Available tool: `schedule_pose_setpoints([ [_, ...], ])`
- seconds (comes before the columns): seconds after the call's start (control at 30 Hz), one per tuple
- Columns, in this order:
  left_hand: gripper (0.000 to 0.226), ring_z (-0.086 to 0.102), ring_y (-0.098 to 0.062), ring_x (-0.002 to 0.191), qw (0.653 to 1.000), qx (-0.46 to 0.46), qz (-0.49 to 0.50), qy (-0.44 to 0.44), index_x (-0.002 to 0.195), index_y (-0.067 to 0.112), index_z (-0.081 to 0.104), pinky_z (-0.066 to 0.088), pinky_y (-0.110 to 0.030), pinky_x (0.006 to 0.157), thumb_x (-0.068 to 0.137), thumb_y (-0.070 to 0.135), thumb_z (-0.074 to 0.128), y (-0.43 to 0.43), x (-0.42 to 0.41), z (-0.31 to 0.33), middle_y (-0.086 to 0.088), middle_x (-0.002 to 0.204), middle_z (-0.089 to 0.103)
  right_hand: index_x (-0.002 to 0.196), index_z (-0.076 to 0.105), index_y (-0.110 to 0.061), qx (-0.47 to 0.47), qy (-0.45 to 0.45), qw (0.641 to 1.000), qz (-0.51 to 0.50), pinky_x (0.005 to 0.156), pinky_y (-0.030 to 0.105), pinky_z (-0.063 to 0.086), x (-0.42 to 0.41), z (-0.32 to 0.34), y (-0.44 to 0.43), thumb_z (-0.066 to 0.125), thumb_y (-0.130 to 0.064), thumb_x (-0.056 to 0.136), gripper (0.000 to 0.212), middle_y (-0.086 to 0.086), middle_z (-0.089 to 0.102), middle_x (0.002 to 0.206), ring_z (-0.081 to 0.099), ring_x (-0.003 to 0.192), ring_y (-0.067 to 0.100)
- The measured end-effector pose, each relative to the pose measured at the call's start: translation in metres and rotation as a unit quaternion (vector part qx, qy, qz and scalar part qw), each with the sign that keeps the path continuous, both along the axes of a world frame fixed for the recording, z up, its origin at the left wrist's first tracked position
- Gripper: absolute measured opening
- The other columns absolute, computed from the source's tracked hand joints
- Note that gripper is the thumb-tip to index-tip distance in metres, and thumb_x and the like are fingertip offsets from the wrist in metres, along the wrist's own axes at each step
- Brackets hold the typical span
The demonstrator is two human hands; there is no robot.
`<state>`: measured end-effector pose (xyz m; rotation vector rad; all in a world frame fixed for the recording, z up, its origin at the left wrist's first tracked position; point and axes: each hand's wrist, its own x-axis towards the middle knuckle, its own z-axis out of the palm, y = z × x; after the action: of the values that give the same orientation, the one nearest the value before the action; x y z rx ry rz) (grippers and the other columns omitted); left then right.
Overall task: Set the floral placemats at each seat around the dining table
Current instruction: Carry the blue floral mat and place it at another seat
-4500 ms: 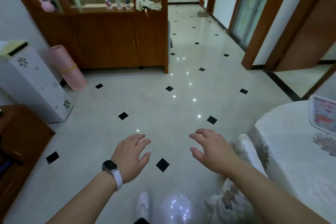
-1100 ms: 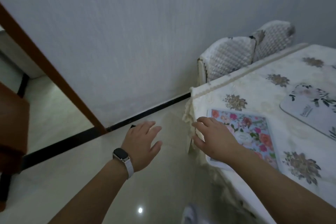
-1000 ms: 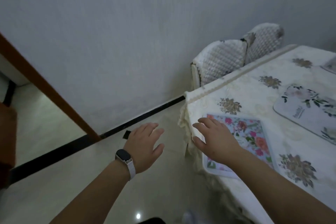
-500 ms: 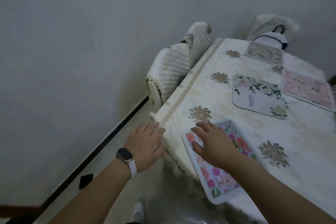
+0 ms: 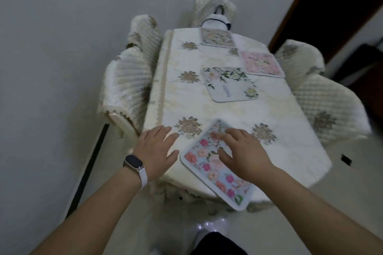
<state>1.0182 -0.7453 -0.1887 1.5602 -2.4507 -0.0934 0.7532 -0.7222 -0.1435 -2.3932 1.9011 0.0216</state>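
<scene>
A blue placemat with red and pink roses (image 5: 209,163) lies askew at the near edge of the dining table (image 5: 290,130), one corner hanging past the edge. My right hand (image 5: 242,152) rests flat on it, fingers spread. My left hand (image 5: 157,149), with a watch on the wrist, is open over the table's near left corner, beside the mat. A white placemat with green leaves (image 5: 229,84) lies mid-table. A pink placemat (image 5: 261,64) is at the right side and a beige floral placemat (image 5: 216,37) at the far end.
Quilted cream chairs stand at the left (image 5: 126,87), far end (image 5: 215,10) and right (image 5: 323,97). A white bag (image 5: 216,20) sits on the far chair. The wall runs close along the left; a dark door frame (image 5: 323,4) is at the back right.
My view has swung from the floor and wall round to the table's near end. The rose placemat under my right hand has turned more askew, and my left hand has come over the table corner.
</scene>
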Motion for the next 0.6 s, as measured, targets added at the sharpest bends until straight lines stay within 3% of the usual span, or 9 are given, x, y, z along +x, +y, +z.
schedule_pose_setpoints([
  [0.27, 0.048, 0.059, -0.03, 0.112, 0.994, 0.035, -0.094, -0.036, 0.114, 0.02, 0.065, 0.05, -0.047, 0.085, 0.082, 0.047, 0.042, -0.058, -0.064, -0.019, -0.006, 0.119, 0.065, 0.132, 0.06, -0.021, 0.019, -0.034, 0.992, -0.121, 0.098, 0.045, 0.046, -0.06, -0.037, -0.002, 0.046, -0.046, 0.089, 0.051, 0.002, 0.058, 0.137, 0.054, 0.123, 0.028],
  [0.47, 0.049, 0.035, -0.023, 0.135, 0.98, 0.129, -0.108, -0.102, 0.136, 0.025, 0.047, 0.031, -0.043, 0.108, 0.091, 0.045, 0.042, -0.098, -0.101, -0.047, -0.001, 0.145, 0.043, 0.133, 0.057, -0.023, 0.09, -0.059, 0.975, -0.196, 0.094, 0.035, 0.046, -0.122, -0.094, -0.02, 0.046, -0.045, 0.097, 0.044, -0.001, 0.055, 0.138, 0.051, 0.122, 0.022],
  [0.6, 0.047, 0.035, -0.018, 0.134, 0.968, 0.178, -0.095, -0.15, 0.138, 0.027, 0.043, 0.034, -0.037, 0.104, 0.094, 0.042, 0.041, -0.13, -0.11, -0.065, 0.005, 0.145, 0.042, 0.128, 0.057, -0.021, 0.138, -0.103, 0.952, -0.253, 0.09, 0.036, 0.048, -0.152, -0.127, -0.024, 0.046, -0.048, 0.097, 0.042, 0.001, 0.055, 0.131, 0.053, 0.116, 0.023],
])
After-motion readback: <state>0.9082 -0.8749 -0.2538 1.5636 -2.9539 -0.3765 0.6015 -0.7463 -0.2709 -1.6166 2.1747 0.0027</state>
